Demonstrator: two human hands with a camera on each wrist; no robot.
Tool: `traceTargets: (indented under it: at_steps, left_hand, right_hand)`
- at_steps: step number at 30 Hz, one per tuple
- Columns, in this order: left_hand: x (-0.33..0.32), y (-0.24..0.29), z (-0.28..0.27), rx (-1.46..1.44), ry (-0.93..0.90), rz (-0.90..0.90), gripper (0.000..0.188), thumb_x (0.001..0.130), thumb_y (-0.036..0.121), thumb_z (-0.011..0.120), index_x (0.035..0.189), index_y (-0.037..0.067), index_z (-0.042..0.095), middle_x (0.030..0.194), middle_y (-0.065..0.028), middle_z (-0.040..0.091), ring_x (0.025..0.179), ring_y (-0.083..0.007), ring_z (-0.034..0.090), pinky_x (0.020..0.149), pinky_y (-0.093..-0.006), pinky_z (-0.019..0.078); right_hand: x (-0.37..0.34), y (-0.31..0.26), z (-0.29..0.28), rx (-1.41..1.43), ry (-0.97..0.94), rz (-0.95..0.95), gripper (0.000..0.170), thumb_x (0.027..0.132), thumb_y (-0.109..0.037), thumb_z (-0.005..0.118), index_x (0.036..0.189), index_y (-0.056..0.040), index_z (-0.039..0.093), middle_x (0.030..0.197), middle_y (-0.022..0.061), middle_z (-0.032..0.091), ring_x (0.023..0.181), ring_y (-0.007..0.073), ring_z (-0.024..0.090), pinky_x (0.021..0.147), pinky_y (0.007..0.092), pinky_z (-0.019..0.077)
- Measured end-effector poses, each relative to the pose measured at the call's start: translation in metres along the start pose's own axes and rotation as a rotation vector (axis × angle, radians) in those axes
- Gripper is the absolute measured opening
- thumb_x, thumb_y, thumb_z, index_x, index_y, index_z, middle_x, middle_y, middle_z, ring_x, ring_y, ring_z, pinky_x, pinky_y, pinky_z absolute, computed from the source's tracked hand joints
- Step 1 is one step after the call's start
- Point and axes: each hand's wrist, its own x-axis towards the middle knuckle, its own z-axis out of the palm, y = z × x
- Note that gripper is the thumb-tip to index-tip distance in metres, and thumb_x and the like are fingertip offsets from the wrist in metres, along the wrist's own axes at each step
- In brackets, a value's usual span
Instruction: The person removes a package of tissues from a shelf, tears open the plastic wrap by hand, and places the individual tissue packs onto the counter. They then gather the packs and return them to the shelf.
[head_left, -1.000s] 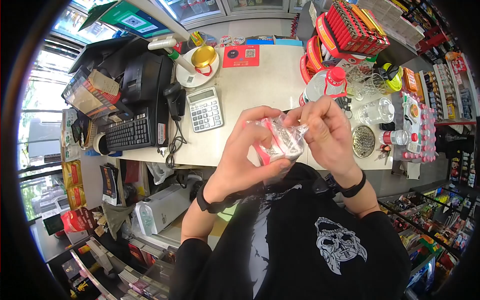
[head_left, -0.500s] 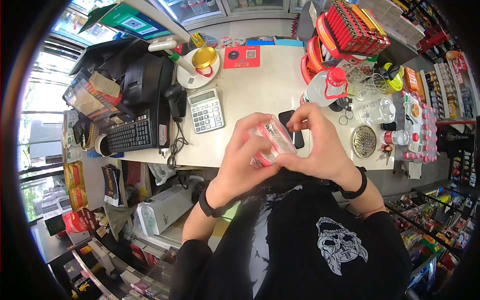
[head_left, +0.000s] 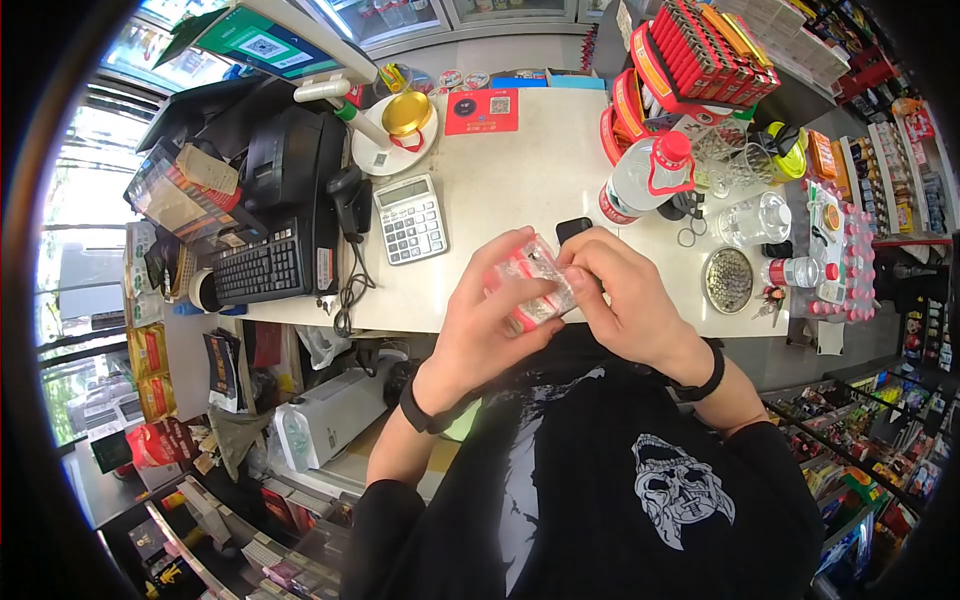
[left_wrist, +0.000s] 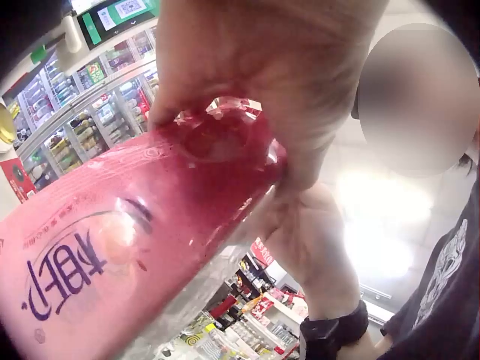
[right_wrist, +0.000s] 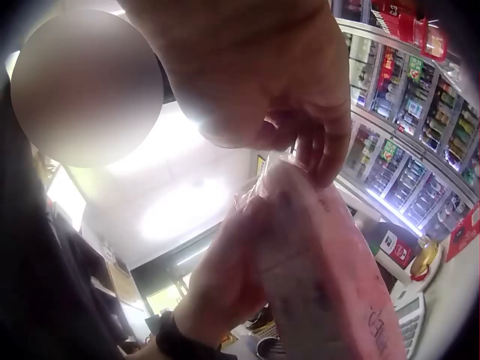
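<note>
In the head view a pink-and-white tissue pack (head_left: 538,268) in clear plastic film is held up over the front edge of the counter. My left hand (head_left: 478,322) grips it from the left, its fingers across the pack's upper face and its thumb along the lower side. Curled fingers of my right hand (head_left: 632,305) pinch the film at the pack's right end. The left wrist view shows the pink face of the pack (left_wrist: 97,247) with dark printed characters. From the right wrist, the right fingertips (right_wrist: 322,161) are at its top edge.
A dark phone (head_left: 572,228) lies just beyond the hands. Left of them are a calculator (head_left: 410,222), a scanner (head_left: 348,205) and a keyboard (head_left: 262,265). To the right stand a large bottle (head_left: 635,180), a round metal dish (head_left: 728,282) and a lighter rack (head_left: 700,60).
My right hand first pulled clear film at the pack's upper right, then came off with fingers spread. Now its fingers have closed on the right end. My left hand keeps its grip as the pack tilts.
</note>
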Motion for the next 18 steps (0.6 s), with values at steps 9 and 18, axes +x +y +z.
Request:
traceTargets:
  at_steps: [9,18]
  left_hand:
    - [-0.007,0.001,-0.007,-0.095,0.002,0.026,0.043,0.067,0.009,0.091,0.107,0.010,0.072,0.145,-0.0222,0.049,0.131,-0.0410,0.054,0.103,-0.0465,0.0508]
    - [-0.010,0.002,0.001,0.143,0.077,0.017,0.042,0.063,0.007,0.091,0.101,0.009,0.074,0.143,-0.0218,0.052,0.126,-0.0394,0.058,0.099,-0.0455,0.0529]
  right_hand:
    - [-0.007,0.000,-0.005,0.138,-0.062,0.123,0.010,0.102,-0.007,0.056,0.105,0.0013,0.060,0.089,0.0182,0.063,0.074,0.0340,0.064,0.066,0.0408,0.0500]
    - [-0.002,-0.007,-0.011,0.058,-0.063,0.124,0.029,0.093,-0.025,0.074,0.098,-0.0020,0.056,0.095,0.0147,0.059,0.077,0.0305,0.064,0.065,0.0406,0.0511]
